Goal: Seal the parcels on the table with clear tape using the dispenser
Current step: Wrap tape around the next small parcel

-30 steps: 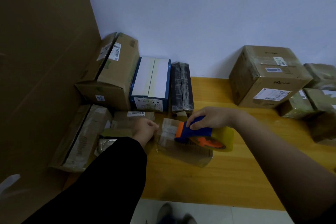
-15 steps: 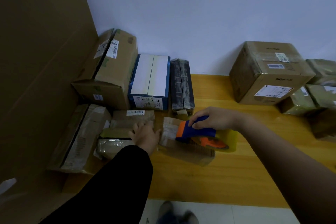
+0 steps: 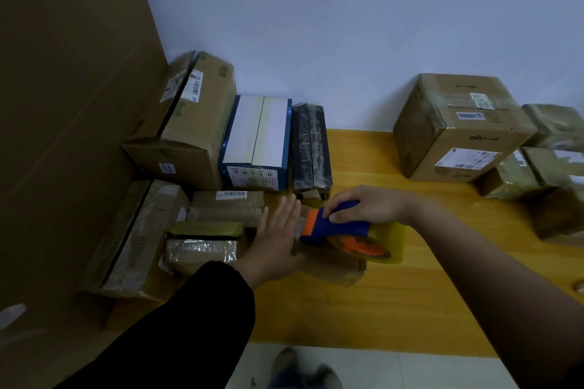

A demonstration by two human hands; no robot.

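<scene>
A flat brown parcel [image 3: 335, 265] lies on the wooden table [image 3: 410, 294] in front of me. My right hand [image 3: 366, 204] grips the blue handle of the blue-and-orange tape dispenser [image 3: 339, 227], which rests on the parcel's top; its roll of clear tape [image 3: 379, 240] hangs over the parcel's right side. My left hand [image 3: 278, 237] lies flat with straight fingers against the parcel's left end, just left of the dispenser's orange nose.
Small wrapped parcels [image 3: 205, 249] lie left of my hand, with a long box [image 3: 132, 240] beyond them. Behind stand a brown carton [image 3: 189, 123], a blue-and-white box [image 3: 259, 139] and a dark box [image 3: 311, 148]. A large taped carton [image 3: 458, 126] and wrapped parcels [image 3: 543, 161] sit right. A cardboard sheet [image 3: 63, 104] walls the left.
My left hand has opened from a curled grip at the parcel's left edge to flat, straight fingers beside the dispenser. The dispenser and my right hand have barely moved.
</scene>
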